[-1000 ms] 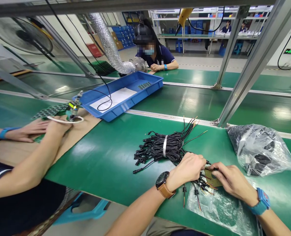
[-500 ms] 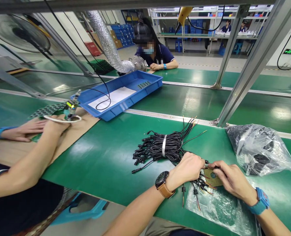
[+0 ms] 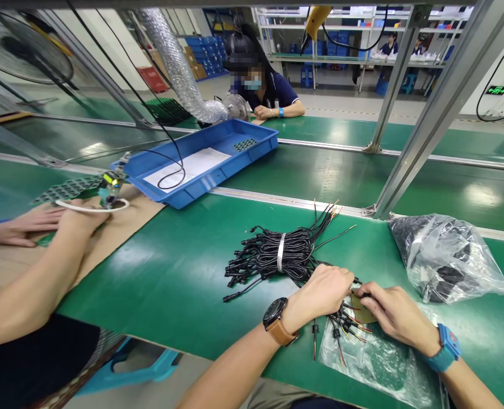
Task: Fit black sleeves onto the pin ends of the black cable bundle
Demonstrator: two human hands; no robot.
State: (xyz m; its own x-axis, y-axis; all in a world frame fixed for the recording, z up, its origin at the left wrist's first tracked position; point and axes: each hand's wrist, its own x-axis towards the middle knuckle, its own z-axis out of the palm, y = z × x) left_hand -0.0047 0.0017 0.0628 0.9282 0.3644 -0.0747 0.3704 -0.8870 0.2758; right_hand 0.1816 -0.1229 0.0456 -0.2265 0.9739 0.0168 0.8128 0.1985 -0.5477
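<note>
While cable bundle point(image 3: 296, 253) sits unmoved on left, left hand point(image 3: 322, 291) stays curled, contents hidden; right hand point(image 3: 399, 311) still pinches black part point(image 3: 365, 295) over brown piece point(image 3: 365, 314): same step, seemingly.

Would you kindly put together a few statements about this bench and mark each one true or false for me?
1. The bundle of black cables is tied with a pale band. True.
2. The watch is on the right wrist. False: the watch is on the left wrist; the right one wears a blue wristband.
3. The left hand and right hand are close together. True.
4. The white sheet lies under the cable bundle. False: the white sheet lies in the blue tray.
5. The plastic bag with dark contents is to the right of the cable bundle. True.
</note>
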